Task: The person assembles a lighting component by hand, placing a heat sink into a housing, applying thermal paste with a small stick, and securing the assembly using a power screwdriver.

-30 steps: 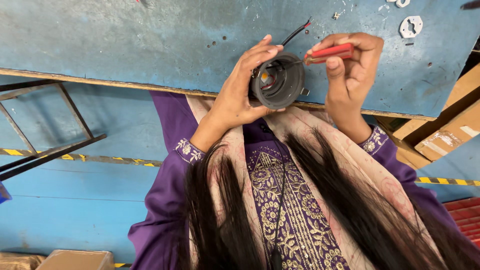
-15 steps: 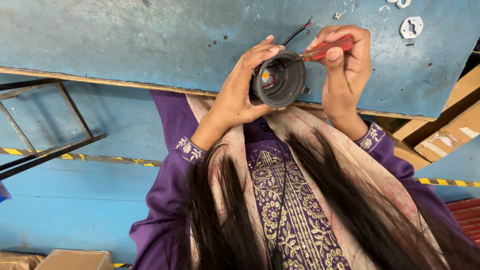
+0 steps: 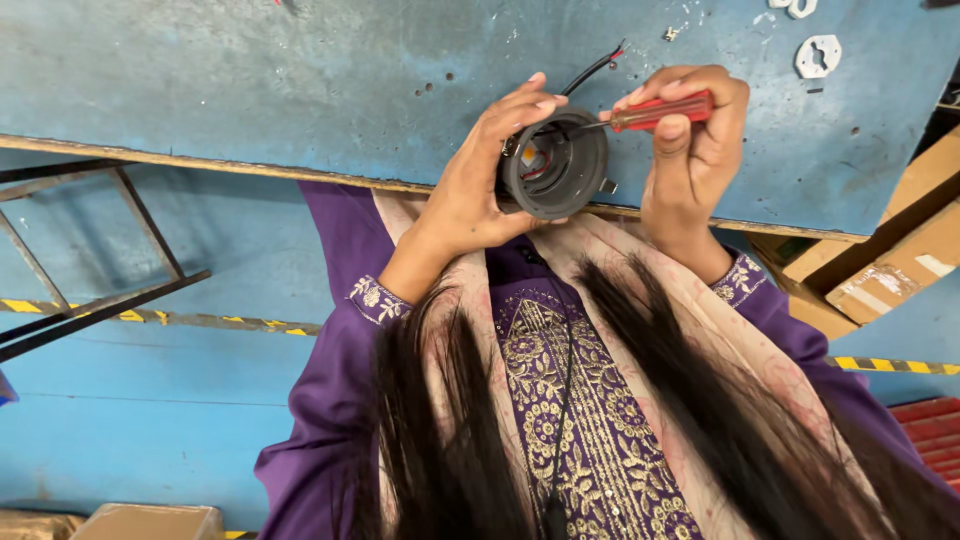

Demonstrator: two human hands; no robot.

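Nearest the camera: long dark hair (image 3: pixel 690 400) hanging down over a purple embroidered top (image 3: pixel 590 440) w/ a pale scarf, purple sleeves w/ patterned cuffs on both arms. Under that, blue floor (image 3: pixel 150 400) w/ a yellow-black striped tape line (image 3: pixel 200 322) running across, a dark metal frame (image 3: pixel 90 250) at left, cardboard boxes (image 3: pixel 890 270) at right.

Next out, the hands, both raised over the near edge of the desk (image 3: pixel 250 80). Left hand (image 3: pixel 475 190) is clamped round a dark grey round housing (image 3: pixel 556 165), fingers wrapped over its far rim, thumb side under it; the open mouth faces the camera and some small orange/red bits show inside (too small to tell what they are). The housing sits in the air just over the desk edge, not resting on it. A red wire and a black wire (image 3: pixel 595 70) stick out from behind it, toward the far side.

Right hand (image 3: pixel 695 150) is closed tight on a red-handled screwdriver (image 3: pixel 660 110), held roughly level, handle to the right, thin metal shaft pointing left w/ the tip reaching in at the housing's far rim. The two hands are near each other, joined only via tool & housing.

Farther out: worn blue desk top, scratched, w/ small holes, a loose screw (image 3: pixel 667 34), and white flat plastic pieces (image 3: pixel 818 55) at far right.
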